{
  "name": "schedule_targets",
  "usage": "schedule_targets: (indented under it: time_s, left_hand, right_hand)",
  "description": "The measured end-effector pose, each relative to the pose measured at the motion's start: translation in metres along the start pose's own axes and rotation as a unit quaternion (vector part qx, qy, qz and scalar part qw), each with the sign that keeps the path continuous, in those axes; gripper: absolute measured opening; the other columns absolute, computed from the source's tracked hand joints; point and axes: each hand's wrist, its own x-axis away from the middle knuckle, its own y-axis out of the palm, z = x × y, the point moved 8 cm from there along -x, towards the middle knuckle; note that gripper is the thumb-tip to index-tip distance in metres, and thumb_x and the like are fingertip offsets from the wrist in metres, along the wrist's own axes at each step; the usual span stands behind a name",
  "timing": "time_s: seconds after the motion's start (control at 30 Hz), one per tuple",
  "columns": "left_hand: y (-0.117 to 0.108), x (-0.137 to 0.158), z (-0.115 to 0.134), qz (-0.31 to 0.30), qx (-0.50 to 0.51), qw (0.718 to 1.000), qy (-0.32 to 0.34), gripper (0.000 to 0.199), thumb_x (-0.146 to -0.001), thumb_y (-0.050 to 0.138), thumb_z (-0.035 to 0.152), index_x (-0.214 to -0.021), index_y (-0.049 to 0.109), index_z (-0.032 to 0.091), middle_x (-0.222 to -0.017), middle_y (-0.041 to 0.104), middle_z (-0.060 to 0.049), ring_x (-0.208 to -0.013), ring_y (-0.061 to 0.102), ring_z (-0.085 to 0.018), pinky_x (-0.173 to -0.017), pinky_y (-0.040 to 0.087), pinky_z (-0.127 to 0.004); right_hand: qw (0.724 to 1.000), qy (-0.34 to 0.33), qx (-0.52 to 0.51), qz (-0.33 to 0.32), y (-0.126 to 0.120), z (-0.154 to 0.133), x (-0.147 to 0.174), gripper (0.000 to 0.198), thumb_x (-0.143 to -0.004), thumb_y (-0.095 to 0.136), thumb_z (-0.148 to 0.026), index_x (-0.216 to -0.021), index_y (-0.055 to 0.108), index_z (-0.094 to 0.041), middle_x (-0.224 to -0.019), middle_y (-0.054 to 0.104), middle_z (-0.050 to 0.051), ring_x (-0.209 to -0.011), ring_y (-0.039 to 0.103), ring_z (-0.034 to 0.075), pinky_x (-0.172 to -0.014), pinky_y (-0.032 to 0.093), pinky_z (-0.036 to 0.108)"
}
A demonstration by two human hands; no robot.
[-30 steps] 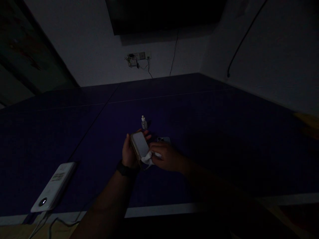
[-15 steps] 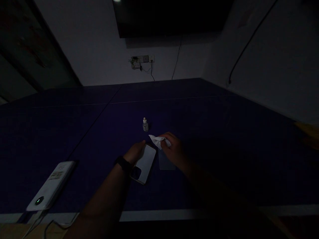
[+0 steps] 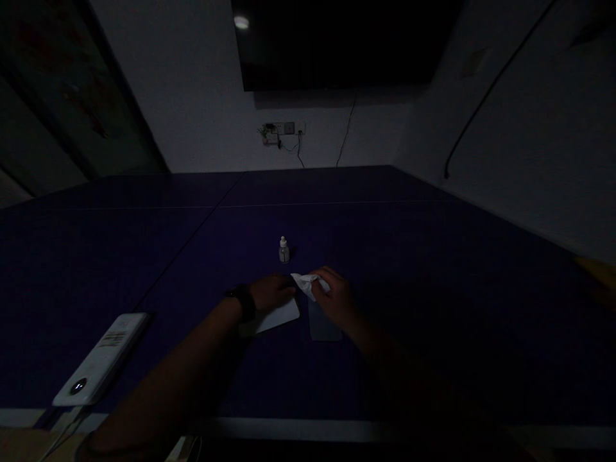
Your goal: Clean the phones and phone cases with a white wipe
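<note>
In the dim light, my left hand (image 3: 270, 292), with a dark band on its wrist, is closed over the far long side of a white-backed phone (image 3: 278, 317). The hand covers the phone's left and upper parts, so its camera corner is hidden. My right hand (image 3: 337, 303) pinches a crumpled white tissue (image 3: 305, 283), whose tip points left, close to my left fingertips. Under the right hand lies a flat, greyish rectangular sheet (image 3: 325, 325) on the table. A small clear bottle with a white cap (image 3: 283, 251) stands upright beyond both hands.
A white power bank (image 3: 102, 359) with a lit display and cables lies at the left of the dark blue table (image 3: 409, 237). Wall sockets (image 3: 283, 130) with cords and a large black screen (image 3: 346, 45) are at the back. Something yellow (image 3: 597, 273) sits at the right edge.
My left hand has turned the phone from slanting upright to lying more sideways, and now covers its camera end. My right hand keeps the tissue in nearly the same place. The view has tilted up slightly.
</note>
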Motion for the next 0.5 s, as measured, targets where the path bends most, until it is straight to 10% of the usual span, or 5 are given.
schedule_targets:
  time_s: [0.23,0.4,0.5]
  left_hand:
    - [0.016,0.040,0.021,-0.041,-0.217,0.965,0.144,0.079,-0.060,0.077,0.076,-0.118,0.067,0.024,-0.114,0.067,-0.014,-0.110,0.057,-0.037,-0.102,0.037,-0.048]
    - [0.028,0.065,0.013,-0.072,-0.539,0.821,0.175,0.094,-0.080,0.052,0.081,-0.146,0.043,0.014,-0.133,0.058,-0.021,-0.118,0.052,-0.038,-0.099,0.037,-0.050]
    - [0.031,0.070,0.008,-0.109,-0.598,0.781,0.143,0.085,-0.089,0.048,0.072,-0.150,0.035,0.014,-0.136,0.057,-0.018,-0.118,0.053,-0.034,-0.099,0.039,-0.046]
  right_hand:
    - [0.999,0.005,0.031,-0.007,0.004,0.007,0.002,0.021,-0.092,0.046,-0.018,-0.090,0.066,-0.020,-0.091,0.068,0.006,-0.087,0.065,0.019,-0.076,0.052,0.027]
    - [0.991,-0.080,0.103,-0.040,0.006,0.005,0.002,0.024,-0.090,0.046,-0.013,-0.097,0.068,-0.020,-0.094,0.069,0.007,-0.087,0.065,0.021,-0.078,0.052,0.031]
    - [0.975,-0.172,0.130,-0.045,0.001,-0.008,0.002,0.023,-0.091,0.049,-0.014,-0.104,0.068,-0.022,-0.096,0.070,0.007,-0.089,0.065,0.022,-0.083,0.051,0.035]
